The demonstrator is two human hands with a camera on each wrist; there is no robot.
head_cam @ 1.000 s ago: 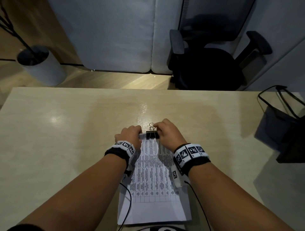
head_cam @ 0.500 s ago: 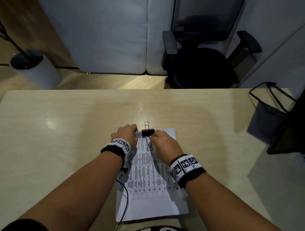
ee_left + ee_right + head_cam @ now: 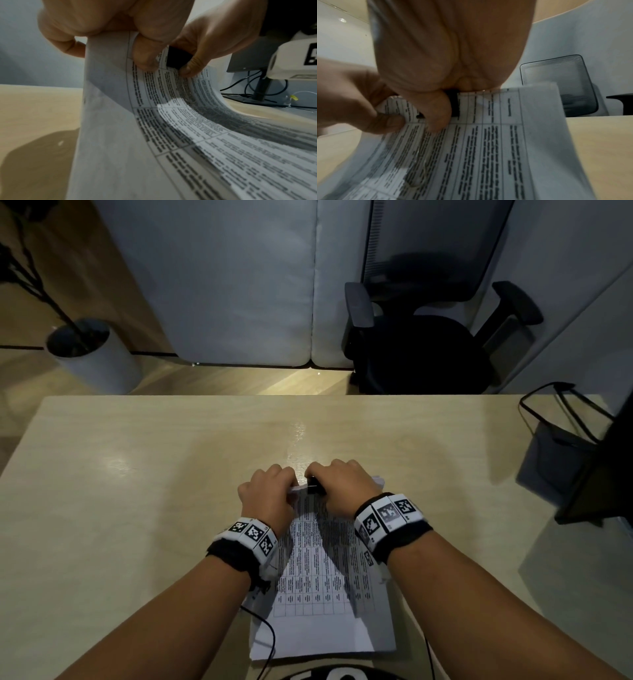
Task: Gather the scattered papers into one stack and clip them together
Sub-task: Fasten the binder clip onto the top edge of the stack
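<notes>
A stack of printed papers (image 3: 322, 583) lies on the light wooden table (image 3: 137, 481), its near end flat and its far end lifted and curved (image 3: 171, 121). A black binder clip (image 3: 313, 487) sits on the middle of the far edge. My left hand (image 3: 274, 486) pinches that edge just left of the clip, thumb on top (image 3: 145, 58). My right hand (image 3: 334, 479) grips the clip (image 3: 454, 104), with its thumb (image 3: 436, 111) pressed on the clip's front. One wire handle (image 3: 419, 174) lies folded down on the top sheet. The clip's back is hidden by my fingers.
A black office chair (image 3: 428, 347) stands beyond the table's far edge, and a white planter (image 3: 92, 354) is on the floor at the left. A dark bag (image 3: 555, 453) sits at the table's right edge. A monitor stand with cables (image 3: 257, 94) is to the right.
My right hand has moved forward from the sheet onto the clip and now covers it. The far end of the stack has risen off the table. The upright wire handle is no longer visible.
</notes>
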